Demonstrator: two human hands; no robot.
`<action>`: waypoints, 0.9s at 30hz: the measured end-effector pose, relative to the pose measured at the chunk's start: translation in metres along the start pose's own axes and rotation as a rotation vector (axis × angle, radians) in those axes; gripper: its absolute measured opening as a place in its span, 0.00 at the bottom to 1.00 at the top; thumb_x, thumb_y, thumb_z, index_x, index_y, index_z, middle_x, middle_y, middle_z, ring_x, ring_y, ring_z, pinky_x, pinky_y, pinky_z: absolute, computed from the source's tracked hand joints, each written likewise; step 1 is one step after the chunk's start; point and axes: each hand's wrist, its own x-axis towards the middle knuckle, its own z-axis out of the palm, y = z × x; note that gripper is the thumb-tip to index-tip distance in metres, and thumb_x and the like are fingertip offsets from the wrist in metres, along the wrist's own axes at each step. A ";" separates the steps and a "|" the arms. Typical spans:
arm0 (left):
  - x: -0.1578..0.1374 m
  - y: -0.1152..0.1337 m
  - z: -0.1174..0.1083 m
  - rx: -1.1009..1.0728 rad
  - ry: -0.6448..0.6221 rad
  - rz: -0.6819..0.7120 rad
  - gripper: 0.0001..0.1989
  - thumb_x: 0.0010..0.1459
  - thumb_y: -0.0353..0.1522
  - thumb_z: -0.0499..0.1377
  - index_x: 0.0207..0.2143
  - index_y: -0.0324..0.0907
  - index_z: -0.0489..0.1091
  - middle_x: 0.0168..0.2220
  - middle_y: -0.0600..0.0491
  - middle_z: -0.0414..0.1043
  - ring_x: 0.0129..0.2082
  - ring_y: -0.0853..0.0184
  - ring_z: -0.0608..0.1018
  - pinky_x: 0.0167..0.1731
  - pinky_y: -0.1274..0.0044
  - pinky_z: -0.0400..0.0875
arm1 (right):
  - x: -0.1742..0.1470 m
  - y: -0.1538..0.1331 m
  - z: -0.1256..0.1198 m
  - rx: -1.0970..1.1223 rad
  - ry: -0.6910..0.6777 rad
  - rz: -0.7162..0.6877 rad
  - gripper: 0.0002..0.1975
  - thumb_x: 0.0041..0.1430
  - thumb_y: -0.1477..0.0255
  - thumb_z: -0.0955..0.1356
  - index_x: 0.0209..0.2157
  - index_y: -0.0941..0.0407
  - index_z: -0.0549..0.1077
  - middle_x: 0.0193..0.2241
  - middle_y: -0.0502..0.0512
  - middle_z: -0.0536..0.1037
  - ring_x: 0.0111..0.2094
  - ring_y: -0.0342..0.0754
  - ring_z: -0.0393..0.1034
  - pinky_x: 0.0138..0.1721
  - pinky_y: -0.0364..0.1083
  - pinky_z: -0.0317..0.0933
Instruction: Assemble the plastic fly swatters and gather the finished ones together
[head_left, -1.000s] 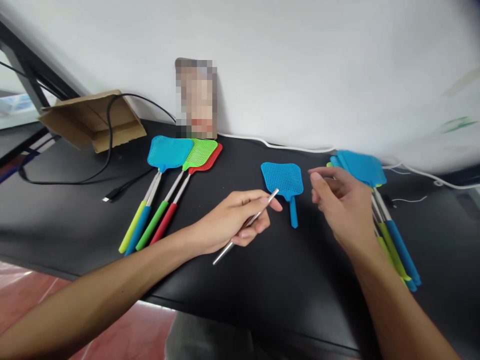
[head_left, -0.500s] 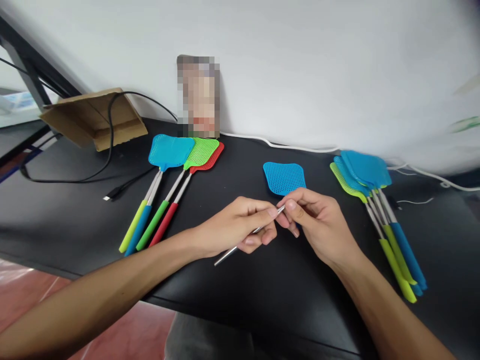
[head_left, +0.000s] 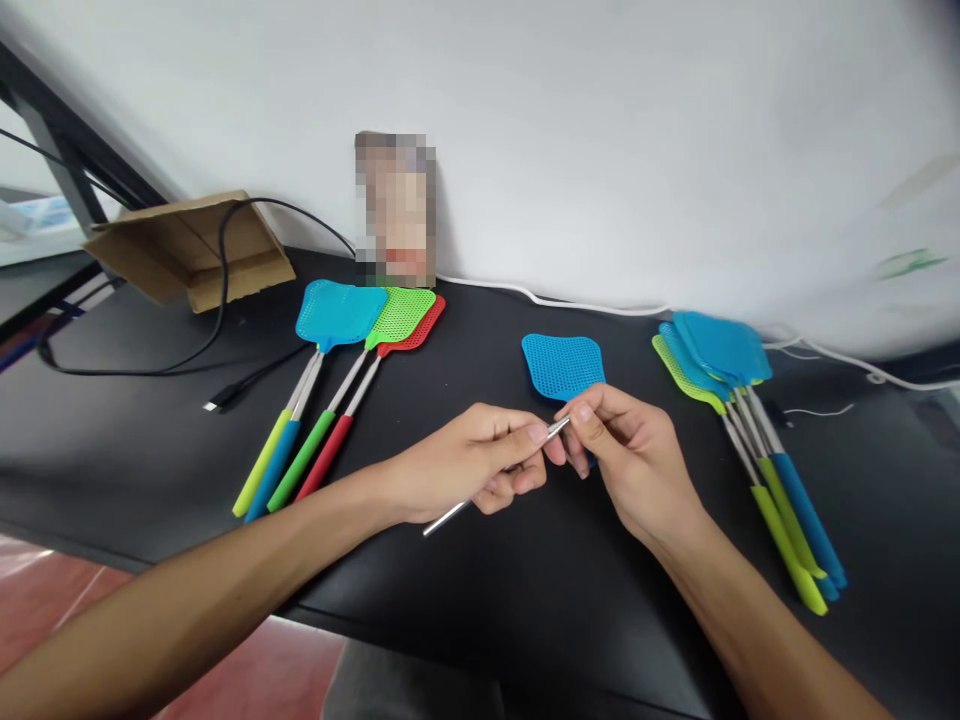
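Observation:
A thin silvery metal rod [head_left: 448, 518] slants through my left hand [head_left: 495, 458], whose fingers are closed round it. My right hand [head_left: 626, 440] pinches the rod's upper right end between thumb and fingertips. Just behind the right fingertips lies a blue perforated fly swatter head [head_left: 564, 366], its lower edge partly hidden by that hand. To the left are assembled fly swatters in a row: a blue head [head_left: 341, 313] overlaps a green one [head_left: 401, 317] and a red one [head_left: 420, 335]. On the right, several blue and yellow-green swatters [head_left: 724, 348] lie stacked.
An open cardboard box [head_left: 244, 255] sits at the back left, with a black cable [head_left: 223, 260] looping in front. A blurred-out upright object [head_left: 396, 210] leans on the wall. A white cable [head_left: 555, 297] runs along the back of the black table [head_left: 480, 610].
The camera view has shifted slightly, so the table's things appear a little lower. Both hands keep their hold on the rod, its end now seen more clearly between them.

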 end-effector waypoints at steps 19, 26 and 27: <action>0.001 -0.002 -0.002 0.011 0.158 0.041 0.13 0.70 0.40 0.55 0.39 0.39 0.70 0.23 0.60 0.59 0.16 0.79 0.55 0.15 0.84 0.45 | 0.018 -0.001 -0.025 -0.045 0.367 -0.002 0.15 0.65 0.58 0.70 0.34 0.55 0.77 0.22 0.47 0.67 0.22 0.42 0.60 0.22 0.44 0.55; 0.003 0.013 -0.011 -0.158 0.539 0.417 0.06 0.70 0.34 0.55 0.45 0.41 0.65 0.32 0.51 0.74 0.24 0.70 0.73 0.23 0.78 0.70 | 0.017 -0.001 -0.023 -0.956 0.337 -0.041 0.19 0.67 0.54 0.66 0.29 0.54 0.72 0.22 0.48 0.72 0.25 0.46 0.66 0.30 0.47 0.54; 0.004 0.014 -0.011 -0.159 0.540 0.420 0.07 0.70 0.34 0.55 0.46 0.41 0.64 0.33 0.50 0.76 0.26 0.69 0.75 0.25 0.77 0.72 | 0.015 -0.002 -0.021 -1.041 0.322 -0.035 0.19 0.66 0.54 0.67 0.30 0.53 0.71 0.22 0.48 0.73 0.25 0.46 0.67 0.30 0.47 0.54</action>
